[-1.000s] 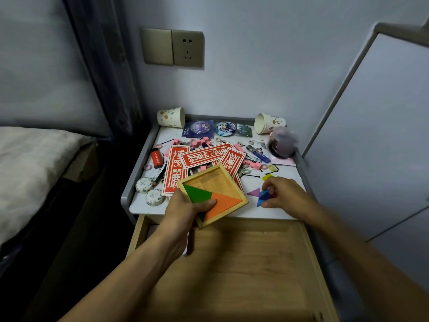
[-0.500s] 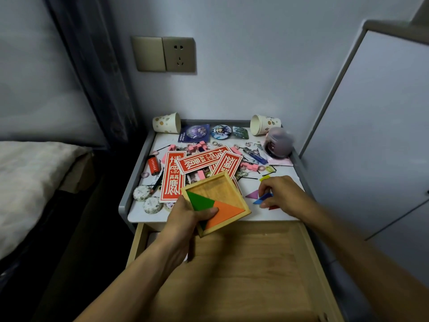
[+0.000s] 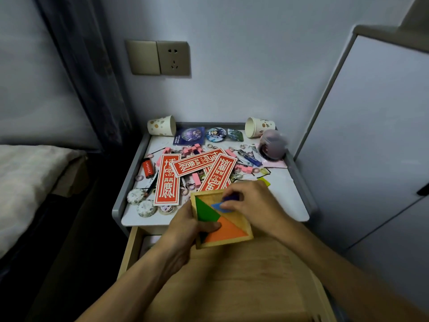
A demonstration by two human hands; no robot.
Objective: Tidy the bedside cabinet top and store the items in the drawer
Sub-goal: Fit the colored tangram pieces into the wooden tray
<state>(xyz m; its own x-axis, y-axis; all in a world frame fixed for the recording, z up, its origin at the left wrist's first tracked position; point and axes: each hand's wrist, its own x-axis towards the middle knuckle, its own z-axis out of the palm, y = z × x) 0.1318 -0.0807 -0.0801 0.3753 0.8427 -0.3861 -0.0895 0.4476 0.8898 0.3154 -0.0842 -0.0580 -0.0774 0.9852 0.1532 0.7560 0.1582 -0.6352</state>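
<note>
The left hand (image 3: 185, 226) grips a shallow square tray of pale wood (image 3: 248, 225) by its near-left corner. The thumb lies flat across the pieces inside and the fingers curl beneath. The tray is held tilted over the front edge of the white bedside cabinet top (image 3: 284, 198), partly above the open light-wood drawer (image 3: 232, 287), whose smooth, grained bottom shows below. Inside the tray a flat green triangle (image 3: 205, 211) and a larger flat orange triangle (image 3: 226, 231) lie edge to edge.

The right hand (image 3: 253, 205) hovers over the tray's far half, its fingertips pinching a thin blue tile (image 3: 217, 206). A dark purple piece (image 3: 229, 196) shows among the same fingers, but how it is held cannot be told. Just beyond that hand a translucent yellow-green tile (image 3: 264, 181) rests on the top.

The top has a raised grey rim and is crowded. Three long red paper cards with white cut-out characters (image 3: 167, 180) overlap in a fan over small pink blocks (image 3: 197, 148). Two speckled paper cups (image 3: 161, 125) lie on their sides at the back corners, with glossy round badges (image 3: 216, 133) between them. A red lighter (image 3: 147, 168) sits near the left rim. Two round white embossed discs (image 3: 135, 196) lie at the front-left corner, and a blurred, rounded purple jar (image 3: 272, 145) stands at the right.
</note>
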